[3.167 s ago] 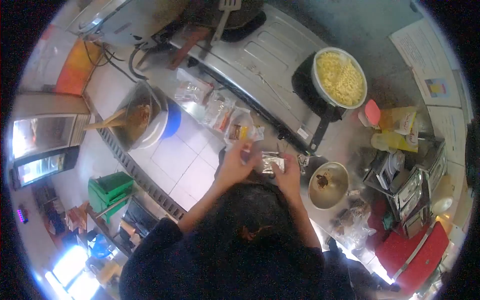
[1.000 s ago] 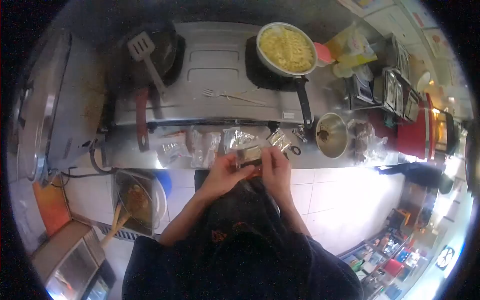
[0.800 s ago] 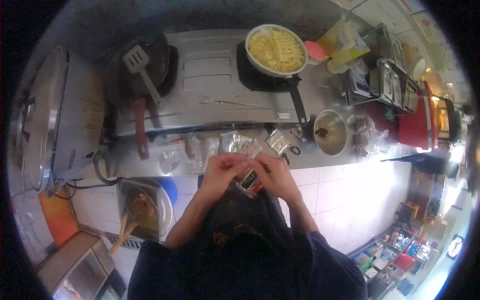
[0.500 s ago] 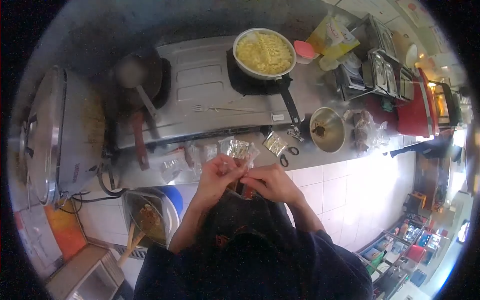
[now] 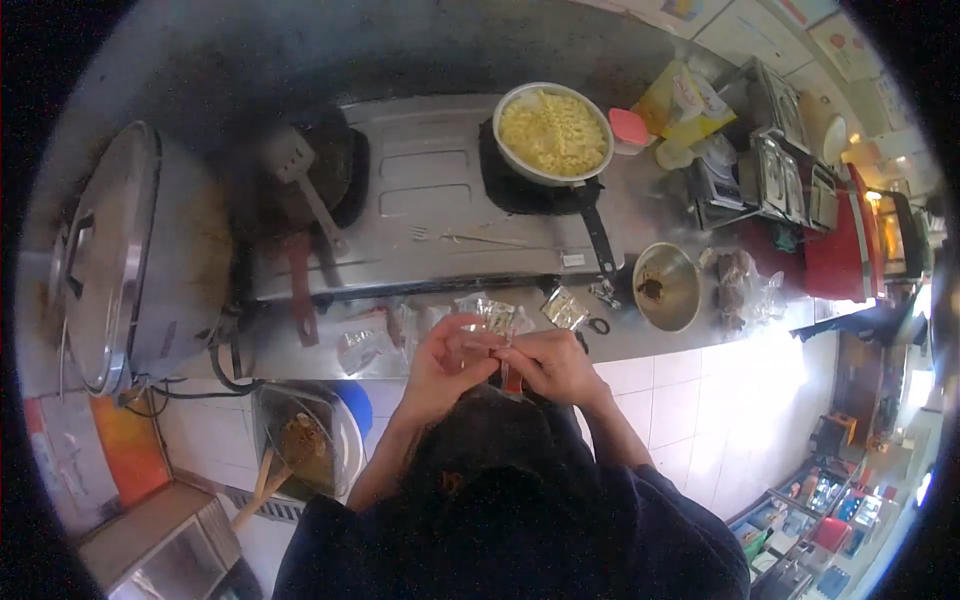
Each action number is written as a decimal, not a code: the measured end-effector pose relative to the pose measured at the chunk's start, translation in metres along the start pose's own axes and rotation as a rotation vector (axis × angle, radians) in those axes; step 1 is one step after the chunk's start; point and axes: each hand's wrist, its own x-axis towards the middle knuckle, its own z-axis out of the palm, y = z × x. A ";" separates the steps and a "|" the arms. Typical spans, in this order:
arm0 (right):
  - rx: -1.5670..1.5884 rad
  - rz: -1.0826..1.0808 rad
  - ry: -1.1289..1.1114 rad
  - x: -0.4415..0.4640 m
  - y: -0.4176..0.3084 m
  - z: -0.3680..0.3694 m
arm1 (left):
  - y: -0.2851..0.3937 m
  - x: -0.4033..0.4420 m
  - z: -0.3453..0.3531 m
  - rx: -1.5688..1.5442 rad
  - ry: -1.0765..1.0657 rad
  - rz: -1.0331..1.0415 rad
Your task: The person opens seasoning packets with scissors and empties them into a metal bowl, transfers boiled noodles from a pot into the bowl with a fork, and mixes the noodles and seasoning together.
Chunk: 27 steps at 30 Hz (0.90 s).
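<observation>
My left hand (image 5: 445,362) and my right hand (image 5: 555,366) meet at the counter's front edge, fingers pinched on a small clear packet (image 5: 513,382) with something reddish inside. The fingers hide much of it. Just beyond them lie several crumpled clear and silver sachets (image 5: 368,345). A flat silver sachet (image 5: 565,308) rests past my right hand, beside scissors (image 5: 598,326) partly covered by that hand. Farther right stands a metal bowl (image 5: 667,288) with dark brown stuff at its bottom.
A pan of noodles (image 5: 553,135) sits on the right burner of the stove (image 5: 425,170), its handle toward me. A fork (image 5: 425,235) lies on the stovetop. At left are a dark pan with a spatula (image 5: 318,205) and a large lidded cooker (image 5: 120,260). Below is a bin (image 5: 345,440).
The camera view has shifted, so the stove and counter appear farther right and slightly lower. Both hands stay pinched on the packet; my right hand now covers more of the scissors.
</observation>
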 end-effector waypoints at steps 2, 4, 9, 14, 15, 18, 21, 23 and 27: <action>0.042 -0.020 -0.008 0.005 -0.002 0.003 | 0.009 -0.004 -0.006 0.024 0.056 0.023; 0.117 0.135 0.014 0.006 0.002 -0.003 | 0.026 -0.004 -0.012 -0.108 -0.026 0.182; 0.070 0.079 0.065 0.018 0.006 -0.015 | 0.064 -0.020 -0.011 -0.249 -0.173 0.230; 0.055 0.135 0.085 0.013 0.022 -0.006 | 0.075 -0.024 -0.004 -0.155 -0.200 0.324; 0.061 0.127 0.113 0.013 0.021 -0.003 | 0.072 -0.024 -0.007 -0.216 -0.203 0.316; 0.070 0.135 0.156 0.014 0.009 0.003 | 0.063 -0.024 -0.013 -0.262 -0.188 0.276; 0.075 0.173 0.163 0.008 0.015 0.007 | 0.076 -0.027 -0.006 -0.202 -0.171 0.235; 0.079 0.197 0.156 0.005 0.015 0.008 | 0.085 -0.029 0.001 -0.158 -0.173 0.222; 0.128 0.226 0.170 0.000 0.017 0.005 | 0.094 -0.034 0.014 -0.097 -0.133 0.255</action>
